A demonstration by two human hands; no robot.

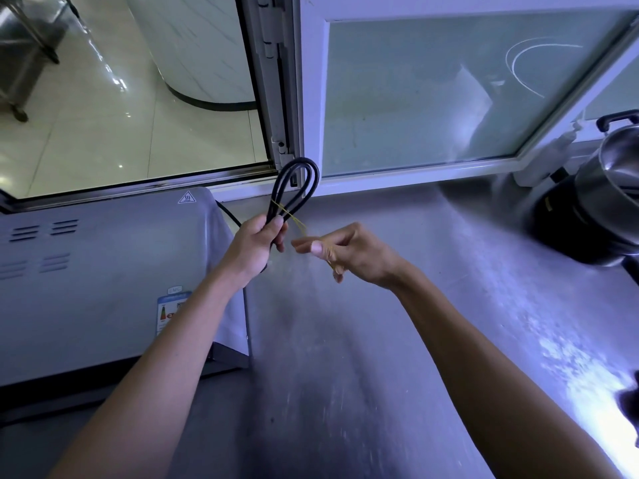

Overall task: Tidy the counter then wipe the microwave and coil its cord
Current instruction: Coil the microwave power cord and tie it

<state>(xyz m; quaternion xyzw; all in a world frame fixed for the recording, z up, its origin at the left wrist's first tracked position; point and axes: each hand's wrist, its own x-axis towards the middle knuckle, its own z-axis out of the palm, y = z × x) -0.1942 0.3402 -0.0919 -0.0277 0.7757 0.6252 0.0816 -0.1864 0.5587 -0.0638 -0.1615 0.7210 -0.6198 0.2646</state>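
One grey worktop [397,323], of dull brushed metal with a bright glare patch at the right, fills the lower view. One window [432,95] with frosted glass in a pale frame is seen behind it, and beside that an opening through which glossy floor tiles [103,115] are seen. One microwave [103,271] is stood on the worktop at the left, shown from its boxy, smooth grey top, with four groups of vent slots, a triangular heat warning mark and one coloured label [171,311]. One round pot [619,174] of shiny steel with a black handle is set on a dark base at the far right edge. Two bare forearms are stretched in from the bottom. One black cord [294,188], smooth and round in section, is folded into a narrow bundle of loops and is held upright above the worktop, just right of the microwave's rear corner; a strand of it is seen running down behind the microwave. The bundle is clenched in the left hand [257,243], whose fingers [276,224] are curled round it below the loops. One thin yellow rubber band [292,216] is wound across the bundle and stretched to the right hand [349,254], where it is pinched between thumb and curled fingers, the two hands being near but apart.
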